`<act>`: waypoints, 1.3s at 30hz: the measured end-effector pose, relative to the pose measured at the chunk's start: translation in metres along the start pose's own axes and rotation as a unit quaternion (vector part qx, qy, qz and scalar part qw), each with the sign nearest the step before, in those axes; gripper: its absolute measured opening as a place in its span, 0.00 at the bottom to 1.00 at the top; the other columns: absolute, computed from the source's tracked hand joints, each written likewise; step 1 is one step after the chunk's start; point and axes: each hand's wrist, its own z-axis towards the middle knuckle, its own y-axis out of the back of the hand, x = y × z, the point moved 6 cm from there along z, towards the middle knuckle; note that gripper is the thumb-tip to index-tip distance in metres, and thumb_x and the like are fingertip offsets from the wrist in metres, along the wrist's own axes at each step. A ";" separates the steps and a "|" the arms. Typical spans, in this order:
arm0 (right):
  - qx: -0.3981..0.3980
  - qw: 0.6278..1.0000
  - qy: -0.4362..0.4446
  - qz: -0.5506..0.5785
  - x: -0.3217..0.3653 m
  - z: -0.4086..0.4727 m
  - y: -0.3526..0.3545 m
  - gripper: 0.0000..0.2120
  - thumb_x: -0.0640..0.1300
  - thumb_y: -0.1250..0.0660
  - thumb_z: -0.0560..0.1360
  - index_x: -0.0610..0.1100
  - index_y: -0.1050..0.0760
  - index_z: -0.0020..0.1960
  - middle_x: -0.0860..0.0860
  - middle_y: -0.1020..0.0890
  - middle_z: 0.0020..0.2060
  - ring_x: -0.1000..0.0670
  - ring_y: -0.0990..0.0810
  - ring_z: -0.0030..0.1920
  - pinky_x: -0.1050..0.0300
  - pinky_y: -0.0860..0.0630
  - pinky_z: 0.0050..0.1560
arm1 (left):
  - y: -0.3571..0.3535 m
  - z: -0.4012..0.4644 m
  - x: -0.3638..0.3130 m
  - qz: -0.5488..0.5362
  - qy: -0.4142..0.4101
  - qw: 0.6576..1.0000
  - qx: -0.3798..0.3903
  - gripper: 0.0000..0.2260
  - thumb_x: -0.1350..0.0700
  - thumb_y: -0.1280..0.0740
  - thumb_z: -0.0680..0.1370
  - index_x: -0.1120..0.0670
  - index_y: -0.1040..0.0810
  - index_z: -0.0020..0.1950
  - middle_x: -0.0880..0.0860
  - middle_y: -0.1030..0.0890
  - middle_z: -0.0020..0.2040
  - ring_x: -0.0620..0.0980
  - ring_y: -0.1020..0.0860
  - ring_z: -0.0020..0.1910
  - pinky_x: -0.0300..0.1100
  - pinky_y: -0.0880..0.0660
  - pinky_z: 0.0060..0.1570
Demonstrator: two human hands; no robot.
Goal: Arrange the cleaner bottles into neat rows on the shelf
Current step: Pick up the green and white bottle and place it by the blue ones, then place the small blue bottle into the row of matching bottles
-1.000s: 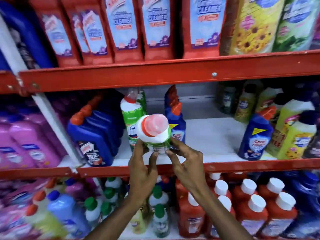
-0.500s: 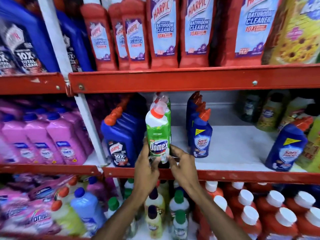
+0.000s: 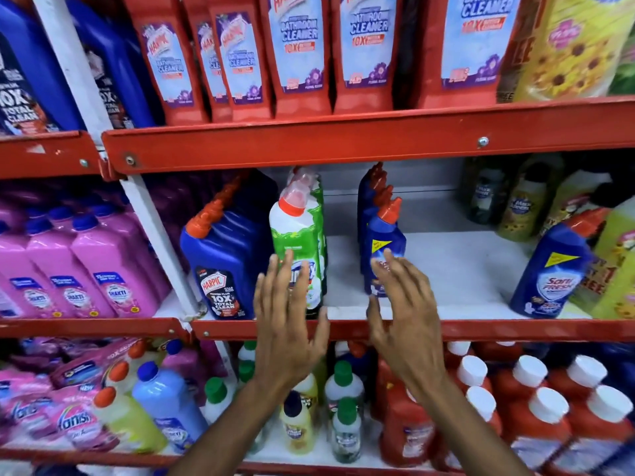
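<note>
A green-and-white cleaner bottle (image 3: 298, 242) with a red collar stands upright at the front of the middle shelf (image 3: 464, 329), heading a row of like bottles. My left hand (image 3: 287, 324) hovers just in front of it, fingers spread, holding nothing. My right hand (image 3: 403, 310) is open too, fingers apart, in front of a row of small blue bottles (image 3: 383, 249) with orange caps. A row of large blue bottles (image 3: 223, 262) stands left of the green one. Another blue bottle (image 3: 553, 269) leans alone at the right.
Bare white shelf floor (image 3: 457, 269) lies between the blue row and the lone bottle. Yellow bottles (image 3: 615, 262) crowd the far right. Red bottles (image 3: 299, 53) fill the shelf above; pink bottles (image 3: 82, 266) stand left; mixed bottles (image 3: 343, 407) sit below.
Both hands set the green bottle upright at the shelf front, then let go and drew back with fingers spread. The camera view shifted slightly.
</note>
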 end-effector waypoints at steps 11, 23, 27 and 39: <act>0.014 0.962 -0.042 -0.269 -0.114 -0.013 0.090 0.37 0.48 0.37 0.74 0.48 0.43 0.81 0.39 0.49 0.82 0.36 0.55 0.82 0.29 0.48 0.77 | -0.088 0.021 -0.137 0.051 -0.160 0.978 0.127 0.42 0.42 0.34 0.76 0.59 0.47 0.84 0.61 0.49 0.85 0.68 0.49 0.84 0.75 0.48 0.78; 0.014 0.973 -0.231 0.020 -0.219 -0.020 0.157 0.32 0.37 0.34 0.77 0.37 0.41 0.78 0.41 0.33 0.77 0.42 0.35 0.77 0.52 0.36 0.76 | -0.193 0.043 -0.226 -0.160 0.011 0.935 0.316 0.34 0.45 0.36 0.82 0.55 0.45 0.83 0.55 0.42 0.85 0.56 0.43 0.84 0.52 0.42 0.82; 0.054 0.967 -0.234 0.085 -0.235 -0.008 0.153 0.22 0.34 0.33 0.77 0.40 0.28 0.70 0.45 0.17 0.61 0.45 0.18 0.60 0.58 0.24 0.60 | -0.212 0.051 -0.245 -0.296 0.141 0.890 0.316 0.23 0.53 0.29 0.80 0.55 0.28 0.74 0.55 0.20 0.71 0.52 0.20 0.67 0.47 0.21 0.67; 0.058 0.954 -0.205 0.212 -0.166 -0.001 0.102 0.20 0.38 0.31 0.75 0.48 0.23 0.66 0.60 0.15 0.51 0.67 0.17 0.51 0.77 0.27 0.52 | -0.140 0.030 -0.170 -0.353 0.224 0.901 0.119 0.16 0.56 0.30 0.81 0.48 0.26 0.68 0.45 0.14 0.57 0.36 0.17 0.56 0.27 0.22 0.53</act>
